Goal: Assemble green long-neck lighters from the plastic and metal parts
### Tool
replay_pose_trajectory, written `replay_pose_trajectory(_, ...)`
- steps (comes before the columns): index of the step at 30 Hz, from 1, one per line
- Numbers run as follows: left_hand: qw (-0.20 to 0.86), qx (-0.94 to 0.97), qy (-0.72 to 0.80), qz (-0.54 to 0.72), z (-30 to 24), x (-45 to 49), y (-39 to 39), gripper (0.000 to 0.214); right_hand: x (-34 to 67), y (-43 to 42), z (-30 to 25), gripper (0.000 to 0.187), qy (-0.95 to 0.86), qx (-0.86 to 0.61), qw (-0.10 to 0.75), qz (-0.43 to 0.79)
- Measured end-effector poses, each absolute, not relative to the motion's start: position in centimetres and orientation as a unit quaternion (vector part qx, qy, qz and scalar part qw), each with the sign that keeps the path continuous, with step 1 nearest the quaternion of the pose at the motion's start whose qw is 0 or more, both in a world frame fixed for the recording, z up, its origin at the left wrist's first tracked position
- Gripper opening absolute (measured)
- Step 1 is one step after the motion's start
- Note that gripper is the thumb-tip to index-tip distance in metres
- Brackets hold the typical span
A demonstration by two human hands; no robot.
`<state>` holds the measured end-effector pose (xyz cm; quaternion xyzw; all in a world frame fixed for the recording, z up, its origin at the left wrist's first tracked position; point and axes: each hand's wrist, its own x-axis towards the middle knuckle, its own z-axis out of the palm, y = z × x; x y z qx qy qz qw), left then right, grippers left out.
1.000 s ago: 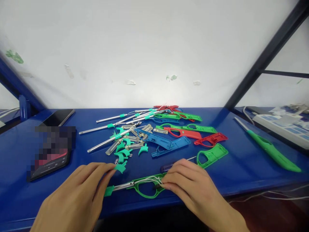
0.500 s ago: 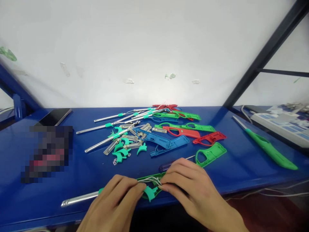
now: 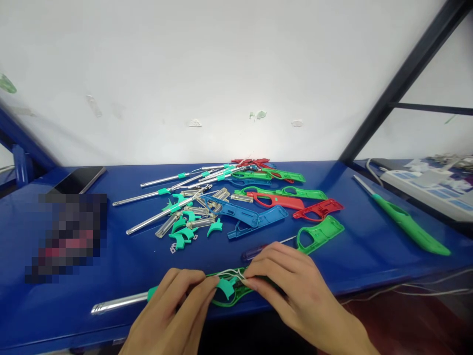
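Trigger (image 3: 226, 287), grn., pinched in L hand (image 3: 175, 303); R hand (image 3: 291, 283) at wht. wires (image 3: 231, 270), grip unclear; wires prob. best kept clear.

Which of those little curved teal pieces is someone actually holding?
The teal piece pinched by the left hand, at the green casing nearest the person; the other curved teal pieces lie untouched on the blue table.
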<state>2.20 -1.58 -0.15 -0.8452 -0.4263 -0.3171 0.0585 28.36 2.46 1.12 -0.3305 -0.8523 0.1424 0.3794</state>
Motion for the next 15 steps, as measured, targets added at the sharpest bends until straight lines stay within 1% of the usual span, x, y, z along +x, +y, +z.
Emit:
replay_pose_trajectory(4, 0.059, -0.854, -0.422, -0.299, -0.3, 2.4, -1.7, 0.028, 28.4, 2.7, 1.4, 0.007, -0.858, -0.299, 0.395, 0.134)
replay_pose_trajectory(8, 0.069, -0.850, -0.425, -0.305, -0.7, 2.5, -1.9, 0.028, 28.4, 2.8, 1.8, 0.016, -0.862, -0.253, 0.421, 0.126)
replay_pose_trajectory(11, 0.090, -0.864, -0.411, -0.278, -1.1, 2.4, -1.9, 0.032, 28.5, 2.9, 1.9, 0.016, -0.854, -0.256, 0.431, 0.141)
replay_pose_trajectory(15, 0.080, -0.852, -0.424, -0.297, -1.2, 2.5, -1.9, 0.033, 28.5, 3.0, 1.8, 0.020, -0.856, -0.247, 0.428, 0.152)
